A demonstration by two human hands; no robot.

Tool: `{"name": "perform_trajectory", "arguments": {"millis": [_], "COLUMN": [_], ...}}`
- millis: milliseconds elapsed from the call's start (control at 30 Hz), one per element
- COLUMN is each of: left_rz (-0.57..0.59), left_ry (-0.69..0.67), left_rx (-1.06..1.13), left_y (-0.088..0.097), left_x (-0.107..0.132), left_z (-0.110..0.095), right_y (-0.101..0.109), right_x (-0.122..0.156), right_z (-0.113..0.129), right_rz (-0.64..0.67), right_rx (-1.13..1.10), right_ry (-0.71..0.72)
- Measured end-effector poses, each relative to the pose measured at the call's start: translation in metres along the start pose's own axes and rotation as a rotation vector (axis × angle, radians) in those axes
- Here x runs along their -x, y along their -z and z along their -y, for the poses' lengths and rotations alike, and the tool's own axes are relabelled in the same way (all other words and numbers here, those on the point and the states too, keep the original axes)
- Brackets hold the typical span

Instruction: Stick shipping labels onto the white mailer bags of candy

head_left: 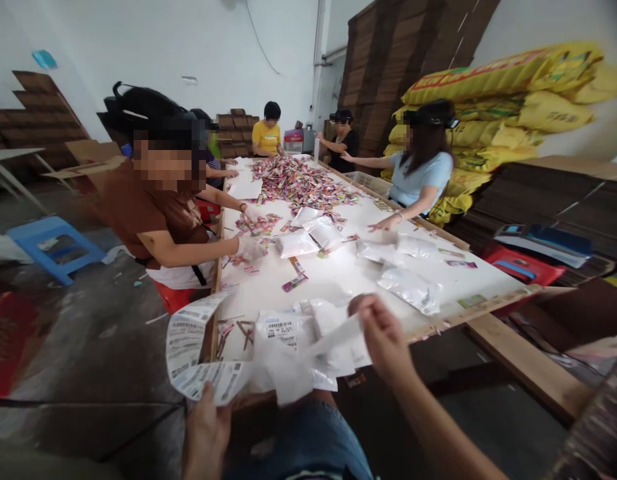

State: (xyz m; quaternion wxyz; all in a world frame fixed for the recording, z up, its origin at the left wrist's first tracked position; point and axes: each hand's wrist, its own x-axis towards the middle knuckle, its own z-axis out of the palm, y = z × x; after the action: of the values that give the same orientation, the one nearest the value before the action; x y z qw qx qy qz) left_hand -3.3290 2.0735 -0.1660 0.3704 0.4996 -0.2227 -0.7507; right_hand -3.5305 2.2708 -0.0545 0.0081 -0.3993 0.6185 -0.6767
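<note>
My left hand (pixel 207 427) is closed on a curling strip of printed labels (pixel 188 347), its thumb on the lower edge. The strip arcs up to the table's near left corner. My right hand (pixel 383 330) pinches one end of a pale, translucent strip (pixel 333 338), which runs down to the left and is blurred. Whether it joins the label strip, I cannot tell. Behind it, at the table's near edge, lie several white plastic packages (pixel 318 320). One labelled package (pixel 281 331) bears a printed barcode sticker.
Small colourful sachets (pixel 303 180) are heaped on the white table (pixel 338 287). More white packages (pixel 411 287) lie at the right. Co-workers sit along both sides; a gloved hand (pixel 251 248) reaches in from the left. A wooden rim (pixel 468 313) borders the table.
</note>
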Motion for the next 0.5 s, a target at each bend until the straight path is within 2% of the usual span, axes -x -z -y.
{"name": "perform_trajectory", "arguments": {"millis": [33, 67, 133, 233, 300, 367, 433, 500], "left_rz": [-0.022, -0.024, 0.014, 0.076, 0.096, 0.116, 0.131, 0.134], "left_ry": [-0.015, -0.019, -0.004, 0.008, -0.032, -0.076, -0.069, -0.026], "left_rx": [0.001, 0.001, -0.03, -0.145, -0.189, -0.205, -0.248, -0.316], "left_y": [0.004, 0.008, 0.013, 0.015, 0.013, 0.012, 0.011, 0.012], "left_x": [-0.006, -0.009, -0.01, -0.003, 0.002, 0.004, 0.002, -0.003], "left_z": [-0.002, -0.004, -0.003, 0.007, 0.015, 0.021, 0.025, 0.027], "right_y": [0.015, 0.026, 0.037, 0.029, 0.018, 0.012, 0.014, 0.019], "right_x": [-0.01, -0.015, -0.014, 0.013, 0.035, 0.05, 0.055, 0.047], "right_z": [-0.015, -0.035, -0.079, -0.13, -0.144, -0.145, -0.141, -0.137], "right_rz": [-0.128, -0.188, -0.112, -0.052, 0.031, 0.197, 0.304, 0.346], "right_rx": [0.063, 0.171, 0.486, 0.902, 1.039, 1.108, 1.153, 1.176], "right_ry": [-0.035, -0.07, -0.117, -0.015, 0.109, 0.192, 0.208, 0.175]}}
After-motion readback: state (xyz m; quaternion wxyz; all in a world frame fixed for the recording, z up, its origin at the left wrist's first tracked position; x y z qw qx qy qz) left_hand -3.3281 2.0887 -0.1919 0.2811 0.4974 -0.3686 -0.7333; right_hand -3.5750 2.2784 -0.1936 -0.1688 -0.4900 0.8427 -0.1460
